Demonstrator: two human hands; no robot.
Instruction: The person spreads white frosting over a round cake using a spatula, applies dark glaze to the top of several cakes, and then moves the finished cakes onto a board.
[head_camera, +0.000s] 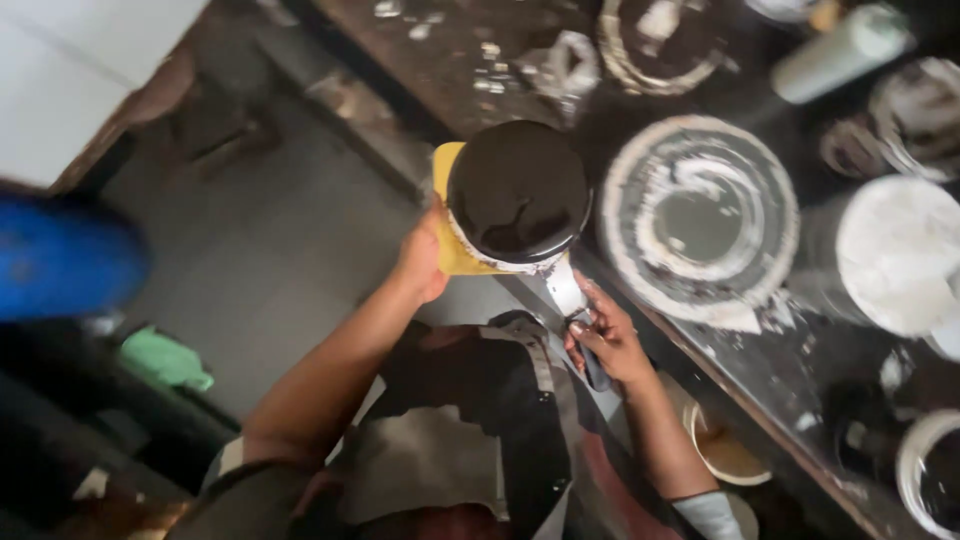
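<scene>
Your left hand (420, 262) grips the side of a yellow paint can (452, 215), fingers wrapped round its wall, holding it up in front of your chest with its open top facing you. The can is filled with glossy black paint (518, 190), and a white, smeared rim runs along its lower edge.

Your right hand (605, 340) sits just below and to the right of the can, closed around the dark handle of a putty knife (568, 292). The pale metal blade of the knife points up and touches the can's lower rim.

Right of the can, on a dark, paint-spattered workbench (800, 370), lies a large round lid (700, 215) crusted with white and grey rings, just beside the can. Further right of the can stands a bucket of white paint (895, 255). Above and well right of the can, a pale green spray can (840, 50) lies tilted on the bench. Directly above the can rests another dirty round tin (660, 40).

Below the can you see your own dark, stained apron (480, 420). Lower right of the can, under the bench edge, sits a cream-coloured tub (725, 450). Far left of the can, on the grey floor, lies a green rag (165, 360), with a blurred blue drum (65, 260) above it
</scene>
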